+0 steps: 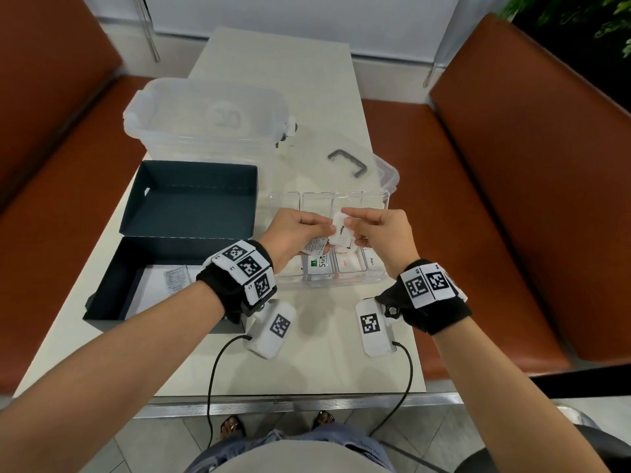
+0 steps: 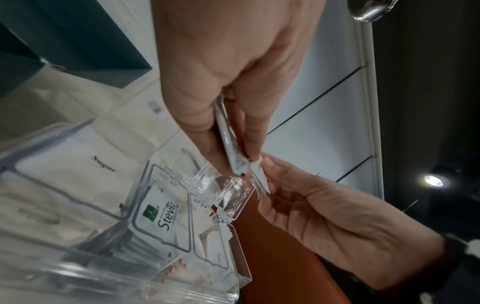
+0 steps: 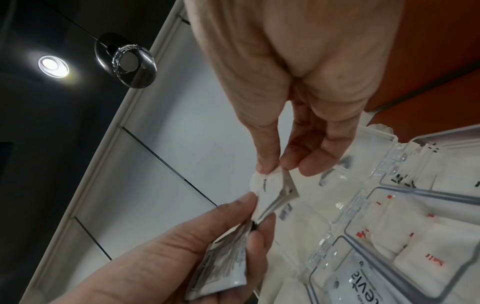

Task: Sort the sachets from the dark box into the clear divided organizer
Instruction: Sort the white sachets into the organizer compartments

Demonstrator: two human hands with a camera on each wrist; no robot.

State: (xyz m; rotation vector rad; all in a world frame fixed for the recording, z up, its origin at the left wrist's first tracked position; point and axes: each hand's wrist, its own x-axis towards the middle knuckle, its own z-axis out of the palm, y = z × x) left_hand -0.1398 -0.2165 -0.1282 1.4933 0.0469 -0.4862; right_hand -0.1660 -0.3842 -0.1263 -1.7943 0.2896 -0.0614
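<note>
Pepper sachet (image 1: pixel 340 230) above clear divided organizer (image 1: pixel 379 279), pinched by my right hand (image 1: pixel 382 230); left hand (image 1: pixel 293 233) grips remaining sachets (image 3: pixel 221 273). Peel single one cleanly, drop into matching compartment.

1. Setting: booth seating of a café or diner type; exact kind of premises cannot be told.
2. Benches (image 1: pixel 532 186): padded, brown-orange upholstery, one on each side of a narrow pale counter (image 1: pixel 307 356) with a metal front edge.
3. Wall (image 1: pixel 307 18): white panels behind the counter.
4. Ceiling: dark, with a recessed spotlight (image 3: pixel 53 66).
5. Plant (image 1: pixel 580 15): green foliage, far right corner.
6. Floor: pale tiles.
</note>
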